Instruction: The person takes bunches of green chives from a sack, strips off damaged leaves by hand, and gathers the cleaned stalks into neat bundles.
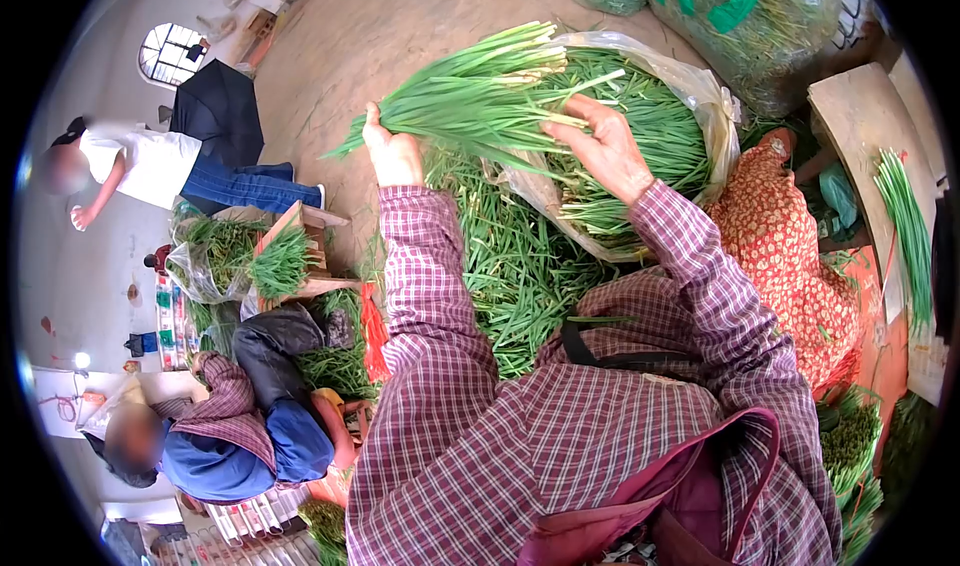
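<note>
A bunch of green chives (470, 81) with pale cut ends stretches between my two hands. My left hand (395, 154) supports its leafy end, thumb up, the other fingers partly hidden behind the leaves. At the pale ends, my right hand (603, 146) pinches a few stalks between thumb and fingers. Below and beside the right hand is an open clear plastic bag (715, 116) filled with more chives (655, 131). Loose green leaves (515, 256) lie heaped under my forearms, down to my lap.
A wooden bench (870, 116) on the right has a tied chive bundle (905, 231) on it. Red patterned cloth (775, 256) covers my leg area. At left, one person sits beside a small wooden stand (310, 231); another person walks behind. Stuffed bags (750, 36) stand at the back.
</note>
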### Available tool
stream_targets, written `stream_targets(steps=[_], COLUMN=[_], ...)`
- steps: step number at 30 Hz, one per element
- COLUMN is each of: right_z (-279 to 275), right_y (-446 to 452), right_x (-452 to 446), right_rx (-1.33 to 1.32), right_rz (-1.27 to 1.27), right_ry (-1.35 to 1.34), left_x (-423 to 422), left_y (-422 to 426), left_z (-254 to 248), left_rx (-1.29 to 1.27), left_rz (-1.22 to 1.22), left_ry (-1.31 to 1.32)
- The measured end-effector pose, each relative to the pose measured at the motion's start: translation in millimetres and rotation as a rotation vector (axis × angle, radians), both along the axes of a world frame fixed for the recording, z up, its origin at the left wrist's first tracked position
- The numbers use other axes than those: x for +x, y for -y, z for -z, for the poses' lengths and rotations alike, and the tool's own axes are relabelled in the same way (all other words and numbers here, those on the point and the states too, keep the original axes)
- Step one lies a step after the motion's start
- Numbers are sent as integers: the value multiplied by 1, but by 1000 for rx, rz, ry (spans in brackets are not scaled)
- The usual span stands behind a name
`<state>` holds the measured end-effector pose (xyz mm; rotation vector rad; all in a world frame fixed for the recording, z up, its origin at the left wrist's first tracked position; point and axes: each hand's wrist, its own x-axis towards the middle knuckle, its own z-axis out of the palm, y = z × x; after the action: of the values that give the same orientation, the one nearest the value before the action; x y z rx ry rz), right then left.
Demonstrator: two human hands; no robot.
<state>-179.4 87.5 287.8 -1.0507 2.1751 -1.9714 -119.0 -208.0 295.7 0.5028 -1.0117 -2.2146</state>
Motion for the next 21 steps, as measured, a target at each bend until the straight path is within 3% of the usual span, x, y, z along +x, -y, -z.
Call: stream_targets(steps=[2,4,6,8,10,11,12,14,16,18,21], right_z=[-2,-3,-1,-2,-13,-20,-20,-20,-31,-34,-24], right_y=[-6,-21,-43,-61,-72,-71,-65,-49,-31,-15,5], right_x=[4,10,5,11,18,21,21,18,10,2,-2], right_rx=[-55,-89,48,78,317,405,405,208,177,295,346], right_rz=[-131,-99,-401,-568,-776,-725,-724,-198,-62,205,267], right_ry=[34,27,194,121,117,-94,-93,-398,-377,-528,-567], left_x=[0,4,9,18,26,26,26,26,19,15,8], left_y=[7,16,23,16,8,3,3,4,12,12,4], left_z=[-2,-5,-8,-15,-22,-25,-24,-20,-13,-11,-13], left_rx=[21,41,48,7,-91,-58,-58,-74,-51,-30,-8], left_rz=[-45,-95,-162,-202,-159,-195,-194,-190,-186,-170,-158], left_ry=[16,26,-31,2,-35,-19,-19,-15,-38,-61,-44])
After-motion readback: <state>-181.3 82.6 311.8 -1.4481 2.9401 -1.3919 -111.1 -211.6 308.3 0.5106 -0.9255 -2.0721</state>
